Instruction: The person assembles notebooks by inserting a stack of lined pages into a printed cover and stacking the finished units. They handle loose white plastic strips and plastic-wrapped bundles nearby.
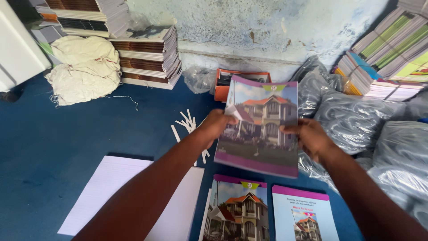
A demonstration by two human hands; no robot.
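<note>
At far left, a heap of cream cloth sacks [82, 67] lies beside stacked notebooks [149, 58] against the wall. Ruled white sheets [107, 187] rest on the blue floor [53, 143], with loose white paper strips [185, 122] just beyond. The left hand [217, 125] has its fingers clamped on the left edge of a purple-bordered notebook [261, 129] with a house picture, held raised and tilted above the floor. Two similar covers [267, 214] lie beneath. The right hand [312, 138] grips the notebook's right edge. Grey plastic-wrapped bundles [356, 116] fill the right side.
</note>
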